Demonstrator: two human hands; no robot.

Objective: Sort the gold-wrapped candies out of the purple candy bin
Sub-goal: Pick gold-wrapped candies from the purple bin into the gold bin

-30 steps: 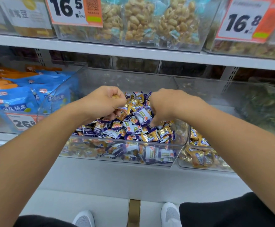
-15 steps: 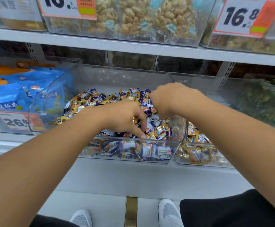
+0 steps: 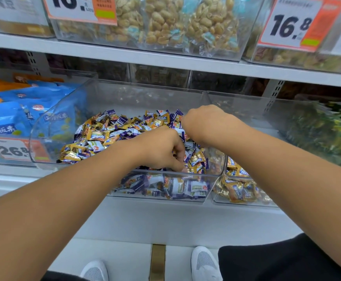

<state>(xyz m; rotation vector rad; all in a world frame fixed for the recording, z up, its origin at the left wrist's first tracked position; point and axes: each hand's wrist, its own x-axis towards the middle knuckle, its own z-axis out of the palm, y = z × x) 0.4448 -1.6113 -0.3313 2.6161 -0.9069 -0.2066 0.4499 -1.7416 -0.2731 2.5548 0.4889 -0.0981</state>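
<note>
The clear purple candy bin point(image 3: 43, 138) on the lower shelf holds a heap of purple-wrapped candies point(image 3: 177, 187) mixed with gold-wrapped candies point(image 3: 96, 135). My left hand point(image 3: 161, 151) reaches down into the front right of the heap. Its fingers are curled and its thumb and fingertips pinch at a wrapper beside a gold candy point(image 3: 195, 159). My right hand point(image 3: 204, 122) hovers over the back right of the heap, knuckles up and fingers curled under. What lies in its palm is hidden.
A second clear bin point(image 3: 218, 199) directly to the right holds gold-wrapped candies point(image 3: 236, 187). Blue snack bags point(image 3: 7, 118) fill the bin on the left, behind a price tag point(image 3: 13, 149). An upper shelf point(image 3: 165, 57) with peanut packs overhangs the bins.
My left hand has moved from the upper middle of the heap down to its front right and dug its fingers in. My right hand has stayed curled over the back right.
</note>
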